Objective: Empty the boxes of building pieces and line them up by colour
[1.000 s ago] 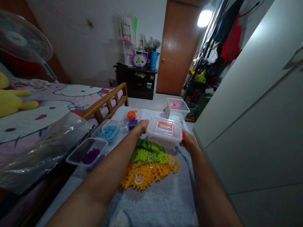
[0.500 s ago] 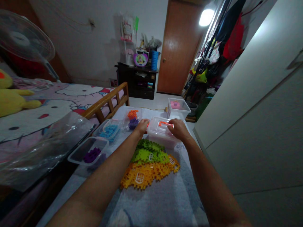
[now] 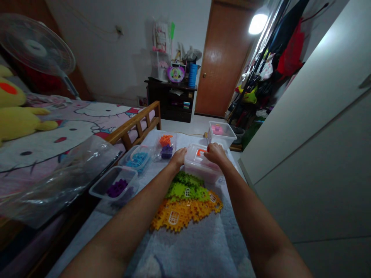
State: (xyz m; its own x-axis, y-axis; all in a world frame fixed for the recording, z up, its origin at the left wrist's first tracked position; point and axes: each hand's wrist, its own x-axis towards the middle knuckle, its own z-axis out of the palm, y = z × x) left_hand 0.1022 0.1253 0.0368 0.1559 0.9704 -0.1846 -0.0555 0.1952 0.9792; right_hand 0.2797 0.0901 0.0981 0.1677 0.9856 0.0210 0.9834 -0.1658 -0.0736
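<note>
A clear plastic storage box (image 3: 199, 170) with a lid and an orange handle (image 3: 201, 153) stands at the far part of the cloth-covered table. My right hand (image 3: 216, 153) is closed round the handle's right part. At the box's left edge, my left hand (image 3: 179, 156) grips the side, its fingertips partly hidden. Pinkish contents show faintly through the box wall. In front of it lie interlocking plastic pieces: green pieces (image 3: 188, 189) behind, orange-yellow pieces (image 3: 185, 212) nearer me, with a few white window-shaped inserts.
On the left stand a tub of purple pieces (image 3: 117, 188), a tub of blue pieces (image 3: 138, 159) and a clear tray (image 3: 158, 156) with orange and purple pieces. An open clear bin (image 3: 222, 135) stands beyond the box. A wooden bed rail (image 3: 130, 127) borders the left; a white cabinet (image 3: 319, 135) the right.
The view has shifted slightly, so everything sits a little farther right. My left hand now covers the orange spot at the box's left edge. Both hands stay at the box.
</note>
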